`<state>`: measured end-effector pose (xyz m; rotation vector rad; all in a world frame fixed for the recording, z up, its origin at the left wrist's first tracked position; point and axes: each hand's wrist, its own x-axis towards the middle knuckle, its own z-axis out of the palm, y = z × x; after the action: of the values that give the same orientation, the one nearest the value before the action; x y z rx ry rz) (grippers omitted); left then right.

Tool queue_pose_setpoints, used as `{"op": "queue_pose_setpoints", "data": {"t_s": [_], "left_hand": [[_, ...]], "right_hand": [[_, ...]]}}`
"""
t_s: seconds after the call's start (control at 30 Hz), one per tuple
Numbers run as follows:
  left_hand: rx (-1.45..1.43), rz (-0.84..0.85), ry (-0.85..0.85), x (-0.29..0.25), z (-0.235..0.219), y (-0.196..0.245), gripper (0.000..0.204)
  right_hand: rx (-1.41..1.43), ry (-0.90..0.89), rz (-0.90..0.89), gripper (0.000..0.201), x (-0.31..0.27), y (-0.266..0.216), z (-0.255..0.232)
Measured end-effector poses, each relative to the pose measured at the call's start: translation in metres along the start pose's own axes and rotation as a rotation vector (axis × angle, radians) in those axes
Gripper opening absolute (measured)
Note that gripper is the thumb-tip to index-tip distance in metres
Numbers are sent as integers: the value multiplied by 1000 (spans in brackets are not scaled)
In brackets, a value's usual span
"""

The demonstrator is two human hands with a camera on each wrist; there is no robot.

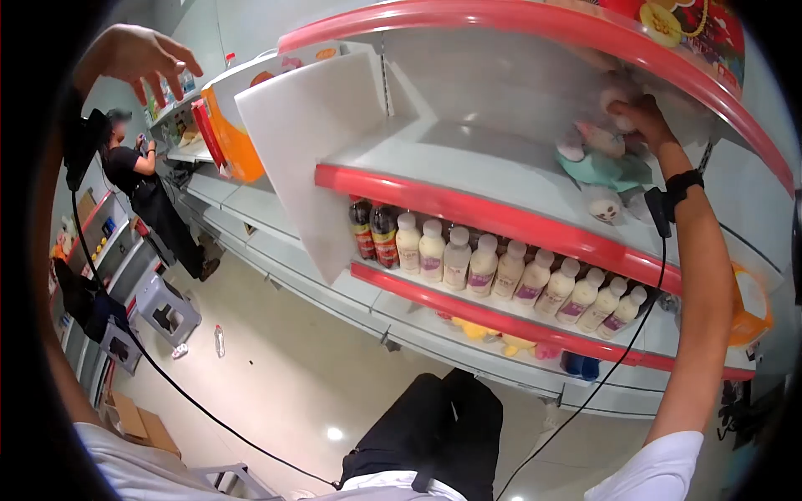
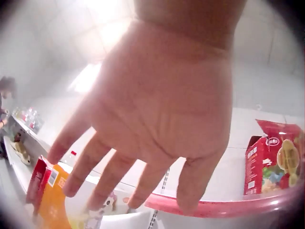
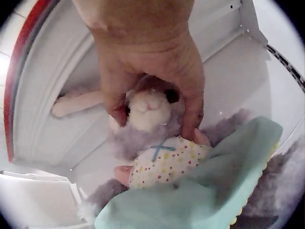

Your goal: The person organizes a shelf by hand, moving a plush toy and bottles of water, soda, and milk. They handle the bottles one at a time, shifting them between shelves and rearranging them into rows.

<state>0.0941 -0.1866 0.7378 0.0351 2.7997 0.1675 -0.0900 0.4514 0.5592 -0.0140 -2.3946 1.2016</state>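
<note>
My right hand [image 1: 647, 119] reaches under the top shelf board and grips a plush toy [image 1: 608, 169] by its head. In the right wrist view, the thumb and fingers of that hand [image 3: 147, 52] curl round the head on both sides of a cream muzzle. The plush toy [image 3: 174, 162] has lilac-grey fur, a dotted bib with a blue bow, and a mint-green skirt. A long pinkish ear [image 3: 78, 103] sticks out to the left. Raised at the upper left, my left hand [image 1: 138, 54] holds nothing, its fingers spread in the left wrist view.
Below the plush shelf stands a row of cream bottles [image 1: 484, 265] with two dark cola bottles [image 1: 383, 234] at its left end. A white divider panel [image 1: 313, 150] juts outward. Red gift boxes [image 2: 274, 157] sit on the top shelf. Another person [image 1: 138, 171] stands at the back left.
</note>
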Motion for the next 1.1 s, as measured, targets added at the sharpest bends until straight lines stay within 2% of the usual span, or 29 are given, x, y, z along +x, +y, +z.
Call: {"op": "queue_pose_setpoints", "data": {"t_s": [0.03, 0.13, 0.2, 0.23, 0.27, 0.33, 0.37, 0.4, 0.53, 0.57, 0.6, 0.63, 0.67, 0.7, 0.77, 0.8, 0.83, 0.87, 0.9, 1.0, 1.1], "left_hand": [[-40, 3, 11, -6, 5, -11, 48], [-143, 19, 25, -15, 23, -43, 49], [-195, 36, 18, -10, 40, -66, 51], [-207, 71, 8, -6, 48, -78, 58], [-231, 56, -12, -4, 55, -80, 65], [-100, 173, -53, -6, 74, -78, 55], [-129, 216, -103, 1, 79, -84, 53], [-76, 211, -92, 2, 89, -73, 51], [30, 337, -93, 45, 115, -68, 49], [79, 365, -75, 60, 126, -66, 49], [2, 524, -56, 79, 141, -69, 49], [-4, 591, -58, 109, 158, -75, 49], [22, 636, 11, 126, 178, -70, 49], [10, 746, 57, 149, 200, -70, 49], [-74, 811, 89, 159, 241, -47, 48], [-191, 869, 50, 162, 264, -39, 46], [-390, 911, -94, 169, 292, -39, 47], [-381, 1109, -10, 179, 330, -44, 49], [-439, 1124, -98, 172, 359, -44, 51], [-560, 1008, -367, 166, 477, -73, 57], [-744, 711, -534, 146, 604, -114, 53]], "right_hand": [[13, -11, -1, 101, -6, -5, 5], [9, 41, -11, 109, -3, -4, 26], [5, 127, -10, 89, -13, -16, 42], [2, 173, -7, 79, -20, -24, 49], [30, 185, -27, 80, -23, -27, 56], [80, 204, -48, 81, -22, -33, 73], [105, 211, -48, 82, -21, -36, 81], [130, 212, -25, 82, -20, -40, 90], [212, 283, 38, 92, -18, -66, 129], [213, 217, 19, 107, -13, -73, 137], [181, 242, 43, 110, -10, -83, 148], [149, 267, 68, 114, -7, -96, 163], [117, 293, 93, 118, -4, -107, 177], [111, 239, 84, 123, 0, -116, 189], [127, 226, 97, 122, 34, -122, 227], [134, 220, 102, 122, 50, -125, 244], [99, 219, 80, 123, 59, -132, 260], [67, 218, 63, 124, 67, -138, 277], [42, 199, 53, 124, 67, -148, 289], [-27, 104, 42, 125, 47, -172, 311], [45, -77, -38, 122, 39, -159, 316]]}}
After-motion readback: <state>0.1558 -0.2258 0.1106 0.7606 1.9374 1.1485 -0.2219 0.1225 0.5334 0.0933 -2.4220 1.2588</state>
